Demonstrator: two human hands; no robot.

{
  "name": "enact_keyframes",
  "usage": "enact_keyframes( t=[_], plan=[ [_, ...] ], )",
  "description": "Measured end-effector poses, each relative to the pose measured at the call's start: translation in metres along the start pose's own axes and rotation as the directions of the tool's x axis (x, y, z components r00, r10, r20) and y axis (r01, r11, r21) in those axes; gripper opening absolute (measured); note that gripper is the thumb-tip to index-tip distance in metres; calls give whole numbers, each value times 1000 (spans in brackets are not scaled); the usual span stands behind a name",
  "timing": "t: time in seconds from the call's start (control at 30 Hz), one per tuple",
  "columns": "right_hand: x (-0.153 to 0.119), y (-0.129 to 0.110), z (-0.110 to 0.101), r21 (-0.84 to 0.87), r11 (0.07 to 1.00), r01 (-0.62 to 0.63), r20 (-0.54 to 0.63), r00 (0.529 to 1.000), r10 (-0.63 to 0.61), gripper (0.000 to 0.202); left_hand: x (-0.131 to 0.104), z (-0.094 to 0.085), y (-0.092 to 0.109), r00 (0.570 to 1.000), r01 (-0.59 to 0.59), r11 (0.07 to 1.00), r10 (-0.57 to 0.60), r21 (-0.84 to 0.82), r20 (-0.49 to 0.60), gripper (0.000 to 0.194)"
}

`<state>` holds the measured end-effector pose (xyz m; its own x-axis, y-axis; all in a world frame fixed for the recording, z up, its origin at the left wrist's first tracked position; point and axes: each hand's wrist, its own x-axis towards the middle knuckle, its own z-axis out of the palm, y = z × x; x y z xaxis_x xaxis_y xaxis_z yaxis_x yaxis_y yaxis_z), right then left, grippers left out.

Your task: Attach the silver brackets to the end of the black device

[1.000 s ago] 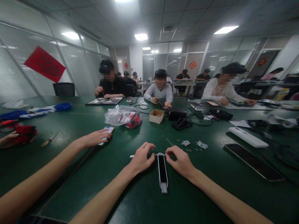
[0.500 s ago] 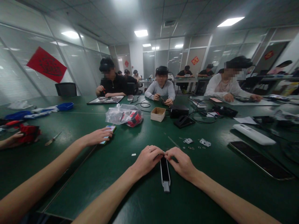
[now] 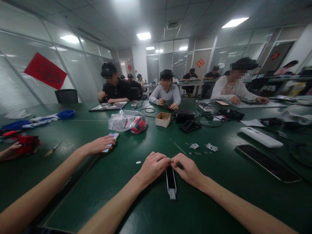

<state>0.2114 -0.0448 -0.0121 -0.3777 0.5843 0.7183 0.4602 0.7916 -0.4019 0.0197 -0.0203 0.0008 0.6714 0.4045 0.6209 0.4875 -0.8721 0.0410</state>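
A slim, long device (image 3: 171,180) with a dark middle, pale edges and a grey tab at its near end lies on the green table in front of me. My left hand (image 3: 154,165) is closed, its fingertips pinching at the device's far end. From the other side my right hand (image 3: 187,169) pinches at that same end, thumb and forefinger together. The fingers cover the far end, and any small part between them is hidden. Two metal brackets (image 3: 211,147) and several small rings (image 3: 196,153) lie beyond my right hand. A small white piece (image 3: 138,162) is left of my left hand.
At left a co-worker's hand rests on a phone (image 3: 114,139); another hand holds a red thing (image 3: 28,144). A brush (image 3: 54,149), a plastic bag (image 3: 119,122) and a small box (image 3: 163,120) stand farther out. A dark phone (image 3: 268,163) and white case (image 3: 261,137) lie right.
The view has shifted slightly, so most things sit a little farther left. Both my hands stay pinched at the device's far end, with hardly any visible change.
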Motion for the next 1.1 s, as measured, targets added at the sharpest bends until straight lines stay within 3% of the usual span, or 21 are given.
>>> enact_keyframes(
  t=[0.17,0.33,0.53,0.7,1.1],
  plan=[
    [2,-4,-5,41,991,-130,-16,991,131,12,0,-6,-4,996,85,996,-85,-16,26,14],
    [4,-1,-14,25,926,-377,-82,922,377,9,-6,-11,-21,965,263,962,-262,-69,15,9],
    [2,11,-16,-55,816,-575,30,816,577,8,-11,-12,-33,928,319,941,-285,-116,240,9],
    [3,10,-14,-86,810,-580,125,800,586,11,-11,-9,-32,891,382,913,-322,-144,319,10],
    [6,4,-17,-73,839,-539,188,819,543,6,-5,-7,-22,859,469,865,-399,-180,320,9]
  ],
)
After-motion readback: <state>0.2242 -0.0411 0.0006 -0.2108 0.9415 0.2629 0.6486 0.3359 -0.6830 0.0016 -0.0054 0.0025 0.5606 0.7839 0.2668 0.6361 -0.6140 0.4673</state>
